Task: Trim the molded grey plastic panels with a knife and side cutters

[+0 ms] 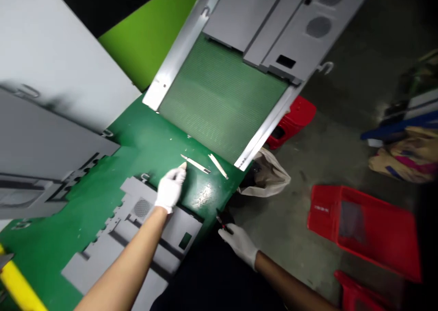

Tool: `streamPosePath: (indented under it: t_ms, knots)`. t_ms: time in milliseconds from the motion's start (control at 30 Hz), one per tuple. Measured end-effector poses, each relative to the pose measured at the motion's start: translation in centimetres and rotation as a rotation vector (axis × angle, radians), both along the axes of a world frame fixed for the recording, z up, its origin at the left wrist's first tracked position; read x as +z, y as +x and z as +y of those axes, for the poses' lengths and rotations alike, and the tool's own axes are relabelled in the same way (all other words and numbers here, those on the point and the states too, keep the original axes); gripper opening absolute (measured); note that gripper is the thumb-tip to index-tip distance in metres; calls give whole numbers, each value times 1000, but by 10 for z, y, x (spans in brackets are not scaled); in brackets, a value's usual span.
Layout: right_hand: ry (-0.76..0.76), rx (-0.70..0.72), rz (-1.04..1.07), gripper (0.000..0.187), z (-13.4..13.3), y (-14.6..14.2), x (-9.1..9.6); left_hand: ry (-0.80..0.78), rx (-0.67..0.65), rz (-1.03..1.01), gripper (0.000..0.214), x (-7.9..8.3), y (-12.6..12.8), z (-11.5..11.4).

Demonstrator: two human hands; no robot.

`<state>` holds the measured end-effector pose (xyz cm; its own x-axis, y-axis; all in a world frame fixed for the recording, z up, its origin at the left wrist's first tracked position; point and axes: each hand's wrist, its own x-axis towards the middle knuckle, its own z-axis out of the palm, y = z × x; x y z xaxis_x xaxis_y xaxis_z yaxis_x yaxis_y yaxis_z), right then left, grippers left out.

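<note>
My left hand [171, 186], in a white glove, reaches out over the green table [143, 142]. Its fingertips are close to a thin white strip [195, 164] lying flat there; I cannot tell if they touch it. The fingers are loosely curled and hold nothing. A second white strip [218, 166] lies just to the right. My right hand [239, 241], also gloved, sits at the table's near edge, closed on a small dark tool with red on it [224, 220]. A grey panel [137, 235] lies under my left forearm.
A large grey back panel with a green mesh [219, 87] lies across the table's far side. More grey panels [51, 96] sit at the left. Red bins [366, 229] and a red stool [294, 119] stand on the floor at right, with a beige bag [270, 176].
</note>
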<state>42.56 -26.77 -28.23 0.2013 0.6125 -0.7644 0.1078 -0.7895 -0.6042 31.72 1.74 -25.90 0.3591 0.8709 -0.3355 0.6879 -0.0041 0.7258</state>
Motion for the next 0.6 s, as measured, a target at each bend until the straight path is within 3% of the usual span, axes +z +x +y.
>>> streamPosePath:
  t_ms: [100,233,333,433,600]
  knots:
    - [99,88,-20,34,30,6,13,181,315,311,34,11,-87,46]
    - [226,280,-82,40,118,-10,17,134,364,520,46,7,-159,66]
    - [231,460,-146,50,191,-41,14,5,347,477,54,-8,-181,64]
    - [186,579,-262,54,244,-71,8,-48,339,435,54,-18,-191,56]
    - [158,648,-296,58,278,-96,-1,-23,350,373,51,-25,-199,46]
